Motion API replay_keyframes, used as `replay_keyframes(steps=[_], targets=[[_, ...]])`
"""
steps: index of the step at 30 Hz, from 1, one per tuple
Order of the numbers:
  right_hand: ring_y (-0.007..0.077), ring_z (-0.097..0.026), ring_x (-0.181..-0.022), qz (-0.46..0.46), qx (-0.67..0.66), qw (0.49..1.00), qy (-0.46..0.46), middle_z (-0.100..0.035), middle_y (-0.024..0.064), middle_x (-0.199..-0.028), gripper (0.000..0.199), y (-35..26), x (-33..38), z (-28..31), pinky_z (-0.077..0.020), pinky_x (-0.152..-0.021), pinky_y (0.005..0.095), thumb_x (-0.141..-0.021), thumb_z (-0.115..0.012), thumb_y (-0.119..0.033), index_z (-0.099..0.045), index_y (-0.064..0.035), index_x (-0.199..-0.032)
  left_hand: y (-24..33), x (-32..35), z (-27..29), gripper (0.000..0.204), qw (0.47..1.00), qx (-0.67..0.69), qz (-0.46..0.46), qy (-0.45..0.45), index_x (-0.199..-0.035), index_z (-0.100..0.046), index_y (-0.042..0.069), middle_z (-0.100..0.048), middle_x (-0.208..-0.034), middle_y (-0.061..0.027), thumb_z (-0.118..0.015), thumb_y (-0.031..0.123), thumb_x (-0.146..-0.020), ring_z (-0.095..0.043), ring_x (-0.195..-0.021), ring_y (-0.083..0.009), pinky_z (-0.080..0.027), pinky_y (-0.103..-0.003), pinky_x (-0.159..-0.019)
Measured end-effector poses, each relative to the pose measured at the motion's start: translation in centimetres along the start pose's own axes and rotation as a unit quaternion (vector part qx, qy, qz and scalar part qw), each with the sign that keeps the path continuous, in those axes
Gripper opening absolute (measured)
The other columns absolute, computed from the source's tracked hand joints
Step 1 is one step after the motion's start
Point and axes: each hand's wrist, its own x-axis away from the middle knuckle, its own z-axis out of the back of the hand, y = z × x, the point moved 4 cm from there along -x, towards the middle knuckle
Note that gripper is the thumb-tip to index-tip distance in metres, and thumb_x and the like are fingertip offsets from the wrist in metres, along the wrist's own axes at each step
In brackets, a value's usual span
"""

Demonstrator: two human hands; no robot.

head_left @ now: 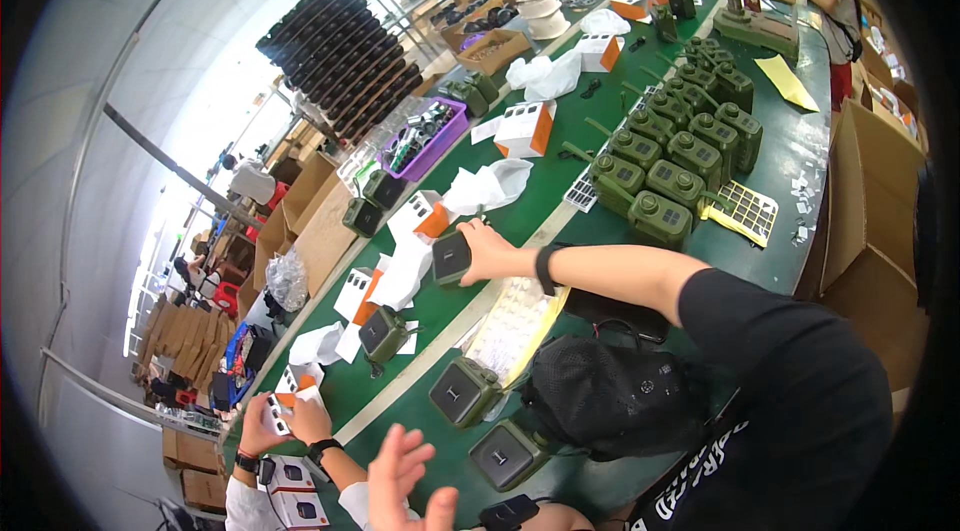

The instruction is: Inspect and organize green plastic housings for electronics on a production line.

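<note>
The right hand (pixel 492 253) grips a dark square speaker (pixel 451 259) over the green table (pixel 548 199); bare tabletop opens beyond its knuckles. To its right, rows of green units (pixel 695 159) limit clearance. The left hand (pixel 400 476) is wide, fingers spread; a front-up speaker (pixel 508 455) lies to its right, its far edge near a black bag (pixel 610 393).

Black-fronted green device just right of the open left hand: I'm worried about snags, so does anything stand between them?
Nothing visible does: between the left hand and the green device, the picture shows only green tabletop.
</note>
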Motion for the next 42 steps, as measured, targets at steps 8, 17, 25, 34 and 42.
replay_keyframes(steps=[8,17,25,34,42], targets=[[0.0408,-0.033,-0.123,0.466,-0.056,0.883,0.014,-0.026,0.0227,-0.137,0.088,-14.0,16.4,11.8,-0.0332,-0.101,0.0447,-0.057,-0.073,-0.003,-0.028,-0.0046,-0.133,-3.3,-4.9,-2.4,0.086,0.989,0.113,-0.046,0.082,-0.138,-0.029,0.003,-0.043,-0.127,-0.0133,-0.075,0.026,-0.069,-0.041,-0.119,-0.0245,-0.032,-0.037,-0.099],[0.0388,-0.023,-0.131,0.424,-0.163,0.888,-0.072,-0.013,0.022,-0.145,0.095,-16.7,20.0,19.0,-0.0266,-0.105,0.0431,-0.058,-0.076,-0.009,-0.024,-0.0053,-0.138,-0.2,-6.2,-7.5,0.067,0.903,0.411,-0.098,0.074,-0.114,-0.045,0.0,-0.054,-0.106,-0.0121,-0.076,0.037,-0.068,-0.054,-0.094,-0.0178,-0.043,-0.027,-0.082],[0.0334,-0.015,-0.136,0.354,-0.225,0.908,0.006,-0.014,0.0195,-0.146,0.091,-16.0,18.9,18.3,-0.0211,-0.108,0.0423,-0.065,-0.076,-0.018,-0.025,-0.0061,-0.139,-0.9,-7.0,-8.1,0.039,0.866,0.48,-0.038,0.135,-0.108,-0.044,0.0,-0.053,-0.105,-0.0147,-0.046,0.035,-0.09,-0.056,-0.093,-0.0193,-0.045,-0.028,-0.082],[0.0244,-0.048,-0.115,0.154,-0.432,0.879,-0.133,-0.043,0.017,-0.128,0.086,-14.8,18.2,14.5,-0.0374,-0.099,0.0346,-0.071,-0.076,-0.023,-0.026,0.0025,-0.136,-1.2,-6.9,-7.7,0.039,0.88,0.433,-0.058,0.186,-0.114,-0.038,0.002,-0.052,-0.107,-0.0144,-0.042,0.034,-0.093,-0.056,-0.097,-0.021,-0.049,-0.031,-0.08],[0.0272,-0.047,-0.113,0.407,-0.007,0.88,0.245,-0.051,0.0114,-0.122,0.051,-16.3,20.2,16.1,-0.0342,-0.101,0.043,-0.073,-0.061,-0.007,-0.051,-0.0055,-0.122,-1.4,-6.2,-9.2,0.064,0.918,0.388,-0.048,0.063,-0.142,-0.018,0.01,-0.038,-0.133,-0.0104,-0.038,0.047,-0.093,-0.041,-0.12,-0.0205,-0.04,-0.036,-0.093]])
